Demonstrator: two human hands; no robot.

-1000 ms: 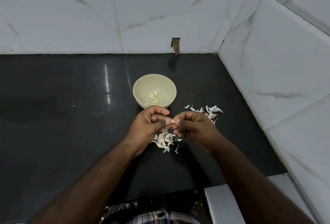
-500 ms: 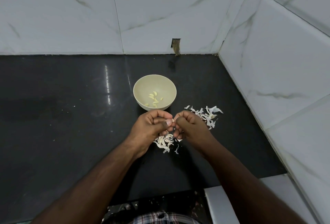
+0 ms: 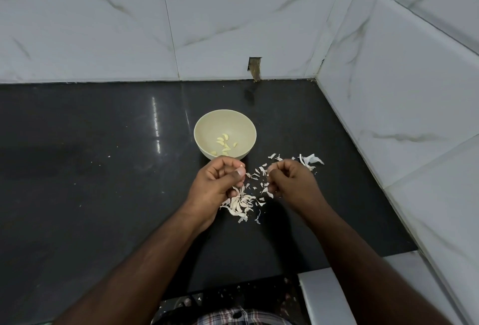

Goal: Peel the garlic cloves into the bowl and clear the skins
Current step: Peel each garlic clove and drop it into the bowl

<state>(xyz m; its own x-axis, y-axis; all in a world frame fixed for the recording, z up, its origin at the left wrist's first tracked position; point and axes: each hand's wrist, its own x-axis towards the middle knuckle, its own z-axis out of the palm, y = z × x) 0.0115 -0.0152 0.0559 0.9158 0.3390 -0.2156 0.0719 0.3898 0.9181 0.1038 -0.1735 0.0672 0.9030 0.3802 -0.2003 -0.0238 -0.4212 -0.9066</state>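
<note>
Small pale garlic clove (image 3: 241,166) pinched at the fingertips of the left hand (image 3: 217,182), just in front of the round cream bowl (image 3: 225,133) holding peeled cloves (image 3: 225,145). Right hand (image 3: 290,181) curled; whether it pinches a skin scrap, cannot tell. White papery skins (image 3: 242,204) scattered on the glossy black countertop (image 3: 103,169) beneath and between both hands.
</note>
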